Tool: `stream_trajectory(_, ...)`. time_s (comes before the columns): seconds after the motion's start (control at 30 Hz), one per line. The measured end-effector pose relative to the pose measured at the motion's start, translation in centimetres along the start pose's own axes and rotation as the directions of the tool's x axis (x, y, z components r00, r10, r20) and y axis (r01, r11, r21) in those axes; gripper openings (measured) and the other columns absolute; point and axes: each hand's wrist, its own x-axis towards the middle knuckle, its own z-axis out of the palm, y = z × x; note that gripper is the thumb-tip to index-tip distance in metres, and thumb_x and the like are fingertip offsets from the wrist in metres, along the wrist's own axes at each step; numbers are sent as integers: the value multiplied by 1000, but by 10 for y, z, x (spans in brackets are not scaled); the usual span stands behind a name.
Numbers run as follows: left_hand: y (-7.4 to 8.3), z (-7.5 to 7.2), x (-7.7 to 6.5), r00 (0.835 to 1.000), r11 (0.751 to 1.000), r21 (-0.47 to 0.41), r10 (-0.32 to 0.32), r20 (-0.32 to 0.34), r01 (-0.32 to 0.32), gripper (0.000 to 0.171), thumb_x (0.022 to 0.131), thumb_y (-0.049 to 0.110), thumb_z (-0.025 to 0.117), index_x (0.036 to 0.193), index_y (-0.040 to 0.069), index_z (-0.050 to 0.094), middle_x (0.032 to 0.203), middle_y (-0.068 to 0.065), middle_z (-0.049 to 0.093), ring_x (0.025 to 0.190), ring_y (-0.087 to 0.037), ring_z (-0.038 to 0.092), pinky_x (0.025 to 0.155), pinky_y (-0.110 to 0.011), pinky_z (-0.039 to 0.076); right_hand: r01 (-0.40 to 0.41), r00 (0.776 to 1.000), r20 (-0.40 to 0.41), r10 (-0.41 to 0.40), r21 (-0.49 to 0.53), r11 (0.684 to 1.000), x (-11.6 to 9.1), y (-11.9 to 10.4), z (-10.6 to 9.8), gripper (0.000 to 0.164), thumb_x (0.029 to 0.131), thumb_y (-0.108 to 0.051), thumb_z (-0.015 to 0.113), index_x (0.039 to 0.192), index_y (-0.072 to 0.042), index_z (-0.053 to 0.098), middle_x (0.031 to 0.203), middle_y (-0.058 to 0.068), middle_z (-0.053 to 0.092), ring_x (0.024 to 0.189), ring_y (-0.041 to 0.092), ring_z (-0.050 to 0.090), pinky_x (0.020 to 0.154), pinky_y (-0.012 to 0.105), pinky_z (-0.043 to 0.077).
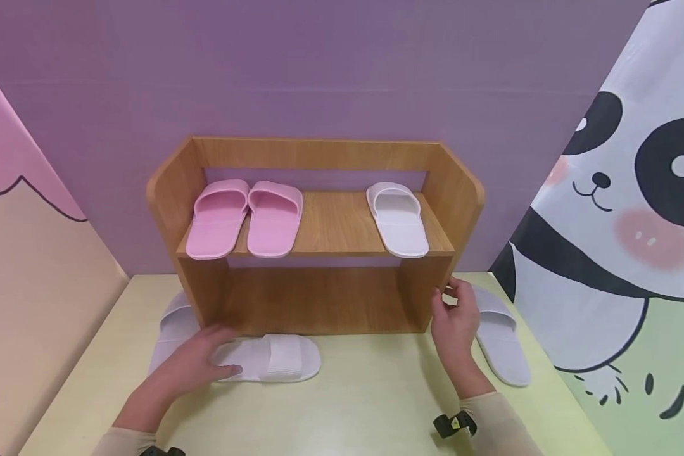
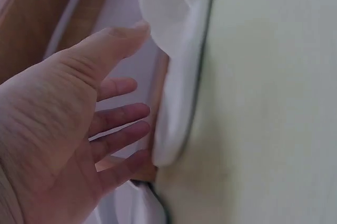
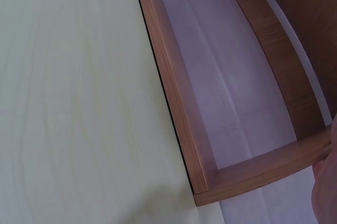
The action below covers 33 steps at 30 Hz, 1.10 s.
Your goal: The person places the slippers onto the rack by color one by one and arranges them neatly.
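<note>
In the head view my left hand (image 1: 196, 354) hovers at the left end of a white slipper (image 1: 285, 359) lying sideways before the wooden shoe rack (image 1: 319, 155). The left wrist view shows that hand's fingers loosely extended, the thumb near the slipper's strap and nothing gripped. My right hand (image 1: 457, 316) holds the front edge of the rack's right side panel, low down; part of its fingers is hidden behind the panel. On the upper shelf stand two pink slippers (image 1: 219, 218) at the left and one white slipper (image 1: 398, 218) at the right.
Another white slipper (image 1: 173, 329) lies left of the rack, partly behind my left hand. A further white slipper (image 1: 503, 342) rests on the table (image 1: 365, 405) to the right. A purple wall (image 1: 319, 69) stands behind, with a panda picture (image 1: 610, 209) on the right panel.
</note>
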Motion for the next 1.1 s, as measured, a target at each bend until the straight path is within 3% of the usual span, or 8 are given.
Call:
stream_trajectory(0.13, -7, 6, -4, 1000, 1000, -4, 2, 21, -2, 77, 81, 42, 98, 145, 9, 70, 145, -17, 66, 137, -45, 59, 114, -65, 49, 13, 1000, 10, -12, -6, 1000, 1, 1, 1, 22, 102, -2, 72, 124, -1, 70, 120, 16, 75, 108, 27, 72, 77, 4, 48)
stream_trajectory(0.37, -17, 16, -6, 999, 1000, -13, 22, 37, -22, 88, 75, 46, 101, 149, 12, 68, 151, -13, 63, 141, -44, 57, 116, -67, 46, 40, 999, -1, -40, -10, 999, 1, 1, 1, 23, 101, -1, 73, 124, -1, 70, 120, 17, 74, 107, 29, 73, 77, 3, 48)
stream_trajectory(0.6, -18, 18, -3, 997, 999, 21, 49, 57, -50, 85, 78, 40, 100, 150, 9, 67, 150, -14, 64, 142, -47, 55, 119, -68, 43, 32, 999, 0, -32, -30, 999, 1, 1, 0, 24, 102, -1, 72, 126, -2, 69, 119, 17, 74, 108, 30, 74, 76, 2, 47)
stream_trajectory(0.83, -14, 16, 1, 995, 999, 34, 24, 93, -27, 81, 79, 39, 100, 147, 10, 69, 147, -15, 64, 139, -45, 56, 117, -67, 45, 16, 1000, 7, -16, -42, 999, 1, 3, 0, 24, 103, -2, 72, 127, -3, 68, 120, 16, 74, 109, 30, 73, 77, 2, 47)
stream_trajectory(1.1, -8, 18, 1, 997, 999, 47, 12, 75, -16, 78, 76, 39, 99, 143, 11, 71, 140, -10, 65, 136, -41, 56, 114, -64, 48, 15, 1000, 7, -15, -34, 999, 0, 2, 1, 24, 102, -2, 72, 125, -3, 68, 119, 16, 74, 109, 28, 73, 77, 4, 49)
